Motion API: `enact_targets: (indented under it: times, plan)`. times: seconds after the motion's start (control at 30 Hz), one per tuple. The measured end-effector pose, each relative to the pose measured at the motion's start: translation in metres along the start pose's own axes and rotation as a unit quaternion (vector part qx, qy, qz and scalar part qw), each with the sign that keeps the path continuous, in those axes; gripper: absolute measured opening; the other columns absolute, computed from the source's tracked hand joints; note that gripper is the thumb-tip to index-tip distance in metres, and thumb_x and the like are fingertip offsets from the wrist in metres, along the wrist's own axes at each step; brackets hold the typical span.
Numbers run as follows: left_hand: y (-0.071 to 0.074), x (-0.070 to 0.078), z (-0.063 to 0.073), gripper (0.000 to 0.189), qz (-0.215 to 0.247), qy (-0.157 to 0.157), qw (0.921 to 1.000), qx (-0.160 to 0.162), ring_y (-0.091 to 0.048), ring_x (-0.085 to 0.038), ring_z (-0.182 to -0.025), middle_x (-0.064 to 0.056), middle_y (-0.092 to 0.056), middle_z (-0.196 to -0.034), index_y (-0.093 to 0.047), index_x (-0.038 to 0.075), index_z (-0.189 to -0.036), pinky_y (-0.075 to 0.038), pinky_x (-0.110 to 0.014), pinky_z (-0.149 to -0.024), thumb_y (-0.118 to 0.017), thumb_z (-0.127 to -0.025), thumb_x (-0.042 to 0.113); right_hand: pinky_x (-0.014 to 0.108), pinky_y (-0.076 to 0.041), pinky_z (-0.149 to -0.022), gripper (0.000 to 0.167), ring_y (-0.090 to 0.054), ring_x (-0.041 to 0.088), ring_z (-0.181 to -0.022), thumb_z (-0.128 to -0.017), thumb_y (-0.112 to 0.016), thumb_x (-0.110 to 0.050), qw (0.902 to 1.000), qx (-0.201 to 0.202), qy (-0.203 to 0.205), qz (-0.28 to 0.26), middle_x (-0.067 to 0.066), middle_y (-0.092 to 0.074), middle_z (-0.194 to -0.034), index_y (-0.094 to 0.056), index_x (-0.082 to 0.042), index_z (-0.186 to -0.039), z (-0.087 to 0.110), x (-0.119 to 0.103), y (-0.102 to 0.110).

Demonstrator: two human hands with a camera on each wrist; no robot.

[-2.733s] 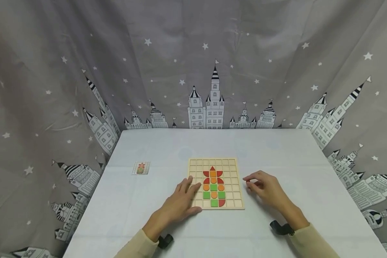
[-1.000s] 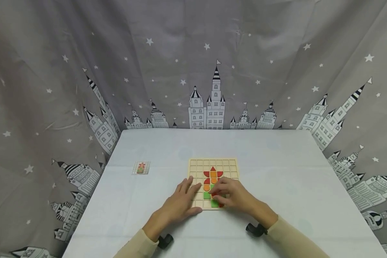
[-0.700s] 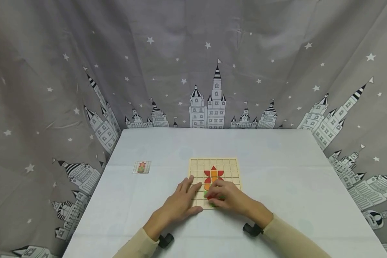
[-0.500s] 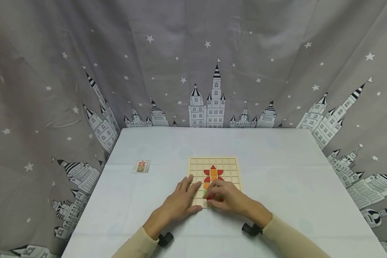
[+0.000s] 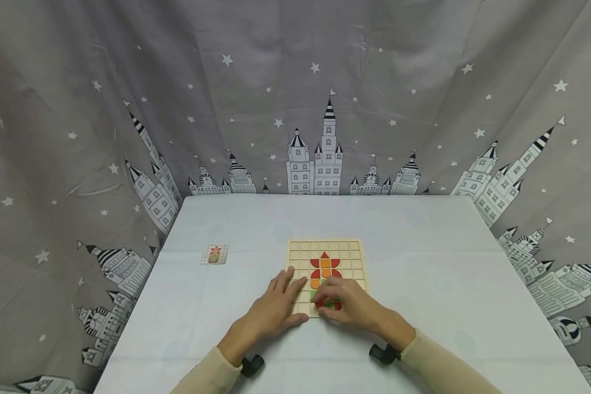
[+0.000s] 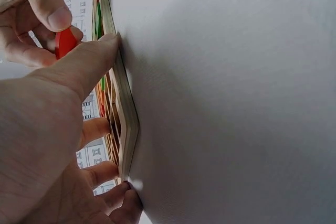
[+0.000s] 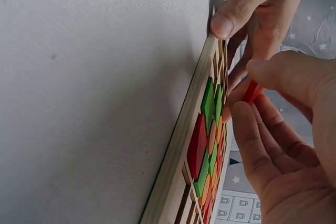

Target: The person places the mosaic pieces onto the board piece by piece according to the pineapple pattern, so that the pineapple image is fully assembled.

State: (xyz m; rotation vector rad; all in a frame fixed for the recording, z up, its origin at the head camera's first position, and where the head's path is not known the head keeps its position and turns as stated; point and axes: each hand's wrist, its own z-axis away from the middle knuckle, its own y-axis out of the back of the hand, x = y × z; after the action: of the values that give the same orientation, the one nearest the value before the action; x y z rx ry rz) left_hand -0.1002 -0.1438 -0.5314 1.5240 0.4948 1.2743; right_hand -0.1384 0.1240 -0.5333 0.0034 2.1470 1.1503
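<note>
My right hand [image 5: 352, 302] is over the lower part of a wooden grid board [image 5: 352, 253]. Between its thumb and fingers it pinches a small red piece [image 7: 252, 92] with a curved side, held up from the board in both wrist views. My left hand [image 5: 272, 307] rests with spread fingers along the board's left side, its thumb at the near edge. Set in the grid are green squares [image 7: 208, 98], orange rounds [image 5: 316, 283], an orange square [image 5: 325, 263], a red triangle [image 5: 324, 255] and red quarter-rounds [image 7: 197, 146]. The right hand hides some of them in the head view.
A small pattern card [image 5: 214, 254] with a printed grid and a coloured figure lies left of the board. The white-covered table [image 5: 438, 257] reaches back to a grey curtain [image 5: 399, 65] with castles and stars.
From beside the board's right edge, my right hand has moved left over its lower rows with the red piece, then shifted only slightly. My left hand has stayed in place.
</note>
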Motion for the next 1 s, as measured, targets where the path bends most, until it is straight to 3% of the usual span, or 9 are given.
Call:
enact_targets:
  times: [0.37, 0.67, 1.0]
  plan:
    - [0.0, 0.0, 0.0, 0.087, 0.002, 0.004, 1.0, -0.001, -0.034, -0.058, -0.174, -0.032, -0.03, -0.188, -0.048, 0.01, -0.176, -0.063, -0.073, -0.109, -0.085, -0.107, 0.048, 0.019, -0.062, -0.083, 0.018, -0.075, 0.01, -0.091, -0.095, -0.092, 0.002, 0.9991, -0.018, 0.011, 0.037, 0.002, -0.086, -0.107, -0.088, -0.008, -0.11, 0.002, -0.001, -0.008]
    - [-0.002, -0.001, -0.001, 0.086, -0.001, -0.002, 1.0, 0.001, -0.035, -0.06, -0.173, -0.033, -0.029, -0.188, -0.047, 0.01, -0.176, -0.064, -0.073, -0.108, -0.084, -0.108, 0.048, 0.023, -0.066, -0.09, 0.012, -0.079, 0.011, -0.097, -0.096, -0.095, -0.004, 0.9975, -0.01, 0.028, 0.065, 0.0, -0.082, -0.105, -0.088, -0.01, -0.103, 0.003, -0.003, -0.013]
    - [-0.002, -0.002, -0.001, 0.086, -0.002, -0.003, 1.0, 0.002, -0.034, -0.058, -0.173, -0.032, -0.03, -0.188, -0.048, 0.01, -0.176, -0.064, -0.073, -0.108, -0.084, -0.108, 0.049, 0.029, -0.064, -0.098, 0.013, -0.071, 0.011, -0.109, -0.095, -0.099, -0.016, 0.9942, -0.021, 0.002, 0.106, -0.006, -0.082, -0.112, -0.092, -0.017, -0.106, 0.008, -0.003, -0.006]
